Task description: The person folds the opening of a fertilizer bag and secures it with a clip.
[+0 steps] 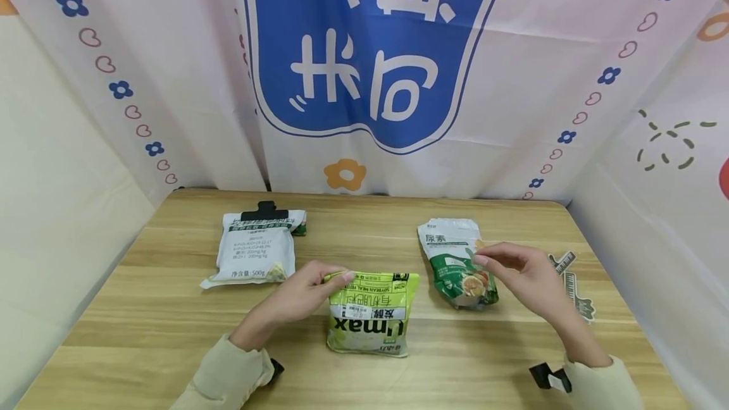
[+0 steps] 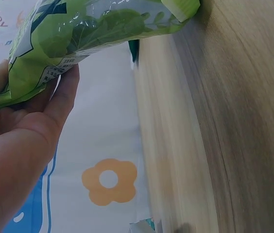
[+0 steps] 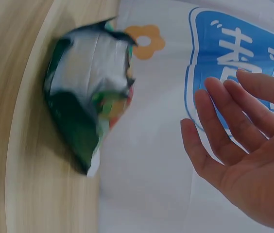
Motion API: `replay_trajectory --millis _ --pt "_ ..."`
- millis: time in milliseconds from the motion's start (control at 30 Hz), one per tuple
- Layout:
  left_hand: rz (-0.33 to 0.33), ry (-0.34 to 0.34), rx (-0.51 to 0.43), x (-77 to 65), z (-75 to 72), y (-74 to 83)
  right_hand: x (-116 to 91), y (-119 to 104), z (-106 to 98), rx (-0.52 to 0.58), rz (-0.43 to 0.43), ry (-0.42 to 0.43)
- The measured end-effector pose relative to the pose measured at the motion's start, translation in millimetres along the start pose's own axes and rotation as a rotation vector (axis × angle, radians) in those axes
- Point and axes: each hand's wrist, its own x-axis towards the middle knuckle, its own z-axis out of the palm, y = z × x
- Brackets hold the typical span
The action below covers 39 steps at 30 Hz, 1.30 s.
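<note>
My left hand [image 1: 312, 288] pinches the top left corner of a bright yellow-green fertilizer bag [image 1: 370, 315], whose printing appears upside down in the head view. The left wrist view shows thumb and fingers on the folded end of this green bag [image 2: 78, 34]. Over the right edge of a green and white fertilizer pouch [image 1: 455, 261] hovers my right hand [image 1: 526, 277]. In the right wrist view its fingers [image 3: 219, 128] are loosely bent, with nothing between them, apart from the pouch [image 3: 88, 82].
A white bag [image 1: 256, 252] with a black clip [image 1: 265, 211] on its top lies at the back left of the wooden table [image 1: 171, 334]. Flat clips with a keyboard pattern [image 1: 571, 286] lie at the right. A printed cloth [image 1: 512, 81] hangs behind the table.
</note>
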Motion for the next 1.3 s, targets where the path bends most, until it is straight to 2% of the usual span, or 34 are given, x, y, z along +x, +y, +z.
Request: replay_trajectory --millis 267,600,867,1033,1167,1300 --pt "-0.014 -0.001 0.003 -0.2 -0.9 -0.8 0.3 28.5 -22.4 -0.147 -0.004 0.050" --pt "0.002 0.002 -0.002 -1.7 -1.9 -0.7 1.3 42.3 -44.7 -0.199 -0.027 0.067" --pt "0.023 0.007 0.005 -1.4 -1.9 -0.7 4.0 68.9 -56.2 -0.329 -0.010 0.104" --pt "0.015 0.007 0.006 -1.1 -1.7 -0.5 10.2 85.8 -64.1 -0.341 0.005 0.128" --pt "0.016 0.001 0.004 -0.3 -1.9 -1.3 13.6 96.1 -70.2 -0.363 0.033 0.088" --pt "0.019 0.003 0.009 -0.4 -2.6 -2.8 15.9 106.1 -76.5 -0.404 0.091 -0.013"
